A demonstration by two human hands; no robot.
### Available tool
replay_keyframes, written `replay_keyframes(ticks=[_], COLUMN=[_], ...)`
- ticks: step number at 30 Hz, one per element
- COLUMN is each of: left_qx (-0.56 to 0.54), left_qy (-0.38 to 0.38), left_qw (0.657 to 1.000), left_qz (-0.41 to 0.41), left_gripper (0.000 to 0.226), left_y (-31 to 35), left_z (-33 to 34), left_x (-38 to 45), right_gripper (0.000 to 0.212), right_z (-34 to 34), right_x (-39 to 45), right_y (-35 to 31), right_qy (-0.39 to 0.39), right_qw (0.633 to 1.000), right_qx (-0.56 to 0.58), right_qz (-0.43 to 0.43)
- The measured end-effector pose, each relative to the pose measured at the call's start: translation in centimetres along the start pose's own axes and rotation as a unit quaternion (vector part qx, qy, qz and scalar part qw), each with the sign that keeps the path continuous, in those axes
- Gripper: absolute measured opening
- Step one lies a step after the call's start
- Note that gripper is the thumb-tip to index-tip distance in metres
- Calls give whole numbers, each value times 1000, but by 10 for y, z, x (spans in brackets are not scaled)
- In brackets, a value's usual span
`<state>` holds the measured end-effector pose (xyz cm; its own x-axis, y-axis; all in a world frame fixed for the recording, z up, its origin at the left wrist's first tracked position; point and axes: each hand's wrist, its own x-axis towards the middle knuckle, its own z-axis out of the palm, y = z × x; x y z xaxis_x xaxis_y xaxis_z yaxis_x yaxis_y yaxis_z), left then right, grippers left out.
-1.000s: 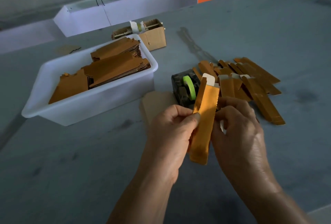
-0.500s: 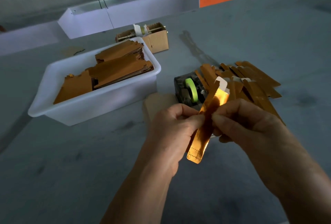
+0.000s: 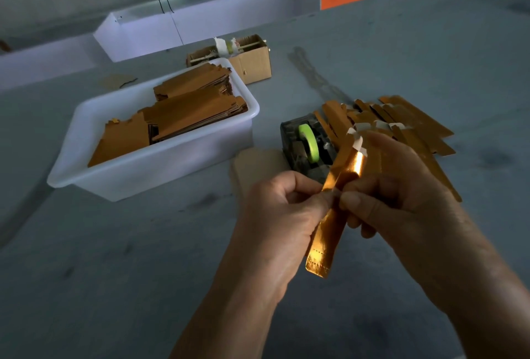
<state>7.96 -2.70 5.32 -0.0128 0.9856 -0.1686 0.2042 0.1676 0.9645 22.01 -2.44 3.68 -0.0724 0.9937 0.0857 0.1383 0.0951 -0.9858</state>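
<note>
Sleeve [image 3: 325,244], a narrow gold-foil card strip folded flat, sits tilted between your two hands above the table, its lower end hanging below your thumbs. It looks very light, thin and springy, and its slick foil face would likely crease if squeezed. Take it by the long edges near the middle. Your left hand [image 3: 275,215] pinches its left edge between thumb and forefinger, the other fingers curled. Your right hand [image 3: 401,195] curls round the upper half, thumb pressing the front. A dispenser [image 3: 292,146] sits just beyond your knuckles, and a pile [image 3: 418,120] lies beyond your right hand.
</note>
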Motion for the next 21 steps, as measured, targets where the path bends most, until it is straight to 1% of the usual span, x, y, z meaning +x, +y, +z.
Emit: replay_keyframes(ticks=[5,8,13,15,21], left_qx=[-1,-5,-33,-22,34], left_qy=[-9,-21,-45,-47,-23], left_qw=[1000,1000,998,999,999], left_qz=[16,9,-14,-6,33], left_gripper=[7,5,7,14,17], left_y=[0,-1,2,1,-4], left_z=[-1,-2,-4,-4,-3], left_x=[-3,-2,-1,0,-2], right_gripper=[72,69,65,63,57], right_z=[4,6,7,6,9], right_x=[0,0,-1,-2,-5], right_y=[2,0,-3,-3,-3], right_qy=[24,32,57,62,61], right_qw=[999,997,992,990,989], right_qx=[-43,-75,-113,-125,-129], right_qz=[8,13,15,13,28])
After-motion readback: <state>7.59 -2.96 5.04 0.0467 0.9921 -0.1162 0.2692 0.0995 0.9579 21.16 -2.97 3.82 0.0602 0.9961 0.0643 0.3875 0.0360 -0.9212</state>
